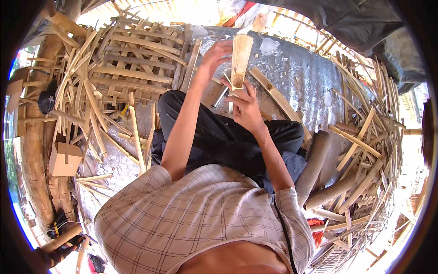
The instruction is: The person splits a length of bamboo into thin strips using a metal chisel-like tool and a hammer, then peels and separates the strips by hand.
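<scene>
A wide split bamboo piece (242, 55) stands out in front of me, its pale inner face showing and its lower end darker. My right hand (247, 106) is closed around that lower end. A thin pale strip (226, 76) curves in a loop beside it, close to the right fingers. My left hand (216, 56) is raised at the left edge of the bamboo, fingers stretched toward it; whether they touch it I cannot tell. Below, near my crossed legs, lies a narrow grey metallic-looking bar (220, 97), partly hidden.
Split bamboo slats (137, 59) are heaped on the left, and more sticks (365, 137) on the right. A long bamboo strip (276, 98) lies on the grey floor sheet (310, 82). A thick bamboo pole (315, 164) rests by my right knee; a cardboard box (65, 160) hangs left.
</scene>
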`<state>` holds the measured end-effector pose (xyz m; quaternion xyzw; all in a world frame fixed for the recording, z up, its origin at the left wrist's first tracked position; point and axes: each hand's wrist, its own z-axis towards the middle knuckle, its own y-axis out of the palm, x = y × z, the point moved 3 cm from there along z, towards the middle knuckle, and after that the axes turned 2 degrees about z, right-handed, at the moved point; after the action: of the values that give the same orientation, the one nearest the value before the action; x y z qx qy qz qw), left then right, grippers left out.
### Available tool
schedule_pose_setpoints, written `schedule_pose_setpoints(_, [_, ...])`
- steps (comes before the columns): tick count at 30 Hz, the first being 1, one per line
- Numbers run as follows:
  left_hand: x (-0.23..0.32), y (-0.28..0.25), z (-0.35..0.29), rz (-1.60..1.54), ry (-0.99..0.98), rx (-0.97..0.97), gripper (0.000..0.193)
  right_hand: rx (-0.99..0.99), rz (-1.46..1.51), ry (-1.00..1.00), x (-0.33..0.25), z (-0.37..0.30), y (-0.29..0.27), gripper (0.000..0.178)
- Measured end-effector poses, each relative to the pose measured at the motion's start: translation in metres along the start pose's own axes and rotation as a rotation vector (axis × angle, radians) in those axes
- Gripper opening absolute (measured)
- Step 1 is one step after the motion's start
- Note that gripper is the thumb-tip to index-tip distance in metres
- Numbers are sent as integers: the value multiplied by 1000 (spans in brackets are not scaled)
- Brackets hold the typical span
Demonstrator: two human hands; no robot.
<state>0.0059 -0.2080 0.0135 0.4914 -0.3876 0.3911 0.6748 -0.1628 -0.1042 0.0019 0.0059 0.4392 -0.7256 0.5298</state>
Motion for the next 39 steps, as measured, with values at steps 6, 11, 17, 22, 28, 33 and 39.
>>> schedule_pose_setpoints(6, [72, 64, 14, -167, 173, -567, 100, -120, 43, 40, -25, 10, -16, 32])
schedule_pose_setpoints(11, [65, 62, 17, -312, 152, -727, 86, -187, 192, 136, -29, 2, -38, 31])
schedule_pose_setpoints(17, [71, 80, 6, -196, 112, -374, 72, 12, 464, 407, 35, -45, -40, 17])
schedule_pose_setpoints(22, [66, 75, 1, -78, 55, -139, 79, -79, -174, 541, 94, -107, -1, 23])
schedule_pose_setpoints(28, [78, 86, 4, -118, 229, 26, 75, -261, -513, 581, 130, -163, 44, 31])
schedule_pose_setpoints(33, [70, 86, 15, -111, 435, 151, 68, -102, -474, 509, 136, -175, 52, 31])
schedule_pose_setpoints(39, [51, 89, 8, 39, 536, 235, 62, -162, -349, 876, 134, -155, 36, 29])
